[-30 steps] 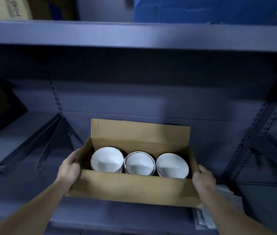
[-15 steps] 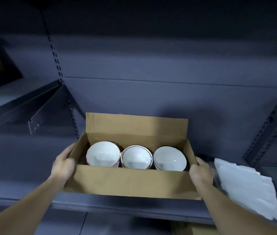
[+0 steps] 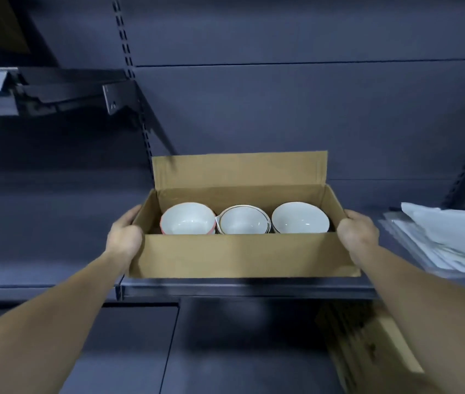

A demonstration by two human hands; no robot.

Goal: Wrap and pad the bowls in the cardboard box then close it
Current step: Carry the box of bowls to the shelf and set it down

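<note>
An open cardboard box (image 3: 242, 255) sits at the front of a dark metal shelf (image 3: 254, 290), its back flap standing upright. Three white bowls stand in a row inside: a pink-sided bowl (image 3: 187, 220) at the left, a gold-rimmed stack (image 3: 242, 221) in the middle, a plain bowl (image 3: 299, 218) at the right. My left hand (image 3: 124, 237) grips the box's left end and my right hand (image 3: 358, 233) grips its right end. The fingers of both hands are hidden behind the box walls.
A pile of white foam sheets (image 3: 447, 237) lies on the shelf just right of the box. A shelf bracket (image 3: 123, 98) juts out above left. Below the shelf at the right is another cardboard box (image 3: 368, 351).
My view has tilted downward and come closer; the box now sits at the shelf's front edge with both hands still on its ends. The foam sheets and lower box came into view.
</note>
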